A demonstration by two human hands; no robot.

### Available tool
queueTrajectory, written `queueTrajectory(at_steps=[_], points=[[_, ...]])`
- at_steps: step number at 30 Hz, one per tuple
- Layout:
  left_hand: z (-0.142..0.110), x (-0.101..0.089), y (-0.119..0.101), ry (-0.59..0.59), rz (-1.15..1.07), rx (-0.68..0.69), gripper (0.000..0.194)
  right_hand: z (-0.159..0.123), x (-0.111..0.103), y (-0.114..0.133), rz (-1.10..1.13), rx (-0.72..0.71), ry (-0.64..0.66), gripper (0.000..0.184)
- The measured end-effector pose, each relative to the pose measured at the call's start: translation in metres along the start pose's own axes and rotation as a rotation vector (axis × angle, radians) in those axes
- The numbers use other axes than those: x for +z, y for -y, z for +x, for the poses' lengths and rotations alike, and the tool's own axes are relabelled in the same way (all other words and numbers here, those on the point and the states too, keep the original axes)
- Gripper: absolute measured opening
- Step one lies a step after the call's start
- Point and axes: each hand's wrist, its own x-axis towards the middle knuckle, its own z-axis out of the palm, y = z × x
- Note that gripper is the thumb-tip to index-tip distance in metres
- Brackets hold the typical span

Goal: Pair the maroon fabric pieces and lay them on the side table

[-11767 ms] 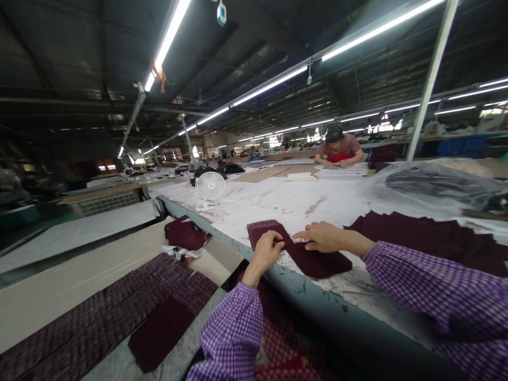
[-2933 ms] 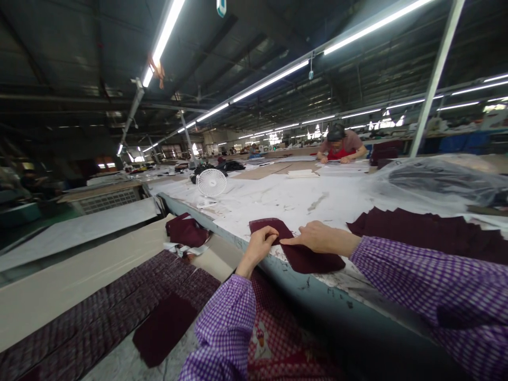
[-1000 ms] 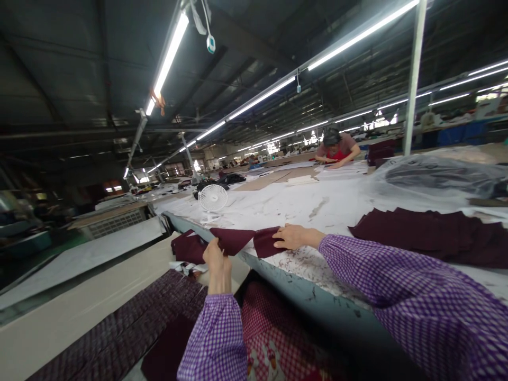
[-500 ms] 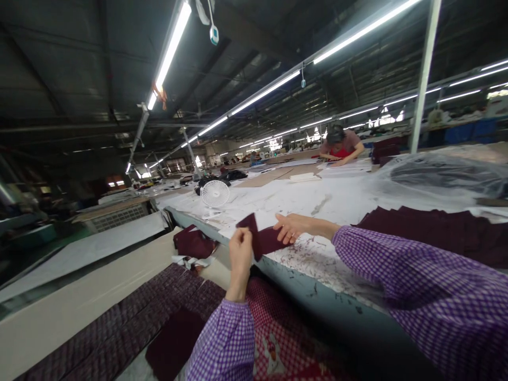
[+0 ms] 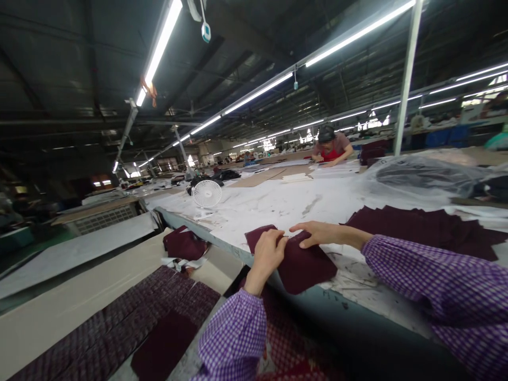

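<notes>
Head view: the work is judged to be partway through, with maroon cloth (image 5: pixel 307 267) being handled at the near edge of the table (image 5: pixel 273 203). One part of it is laid on the tabletop beside that edge, and the larger part is spread to the right, its lower corner jutting past the edge. Whether one piece or two is being handled cannot be told.

By the left hand (image 5: pixel 266 258) the cloth is met near its middle, with the fingers bent and the thumb drawn close to them; whether the cloth is pinched there cannot be made out. By the right hand (image 5: pixel 319 233) the upper edge of the larger part is touched, with the forefinger stretched out and the thumb held apart from it.

No finished state can be confirmed, since the cloth is neither squared up nor set down free of the hands. Farther right, an overlapping spread of maroon pieces (image 5: pixel 416 230) is left untouched on the table. On the lower surface to the left, patterned strips (image 5: pixel 119 317) are laid in rows, with a plain maroon piece (image 5: pixel 164 338) placed over them. Which of these have been dealt with, and which are left, cannot be told.
</notes>
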Motion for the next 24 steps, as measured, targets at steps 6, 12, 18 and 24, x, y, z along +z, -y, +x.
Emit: queueTrajectory(at_steps=[6,12,18,24], points=[[0.029,0.039,0.002,0.177,0.188,-0.042,0.022,0.0,-0.006,-0.013,-0.23,0.008,-0.032,0.053],[0.023,0.049,0.001,0.235,0.363,0.137,0.029,-0.01,-0.021,-0.038,-0.209,0.025,-0.105,0.031],[0.019,0.047,-0.002,0.242,0.457,0.174,0.033,-0.007,-0.014,-0.042,-0.514,-0.177,-0.154,0.021],[0.018,0.048,-0.003,0.226,0.476,0.194,0.033,-0.01,-0.008,-0.03,-0.628,-0.176,-0.136,0.02]])
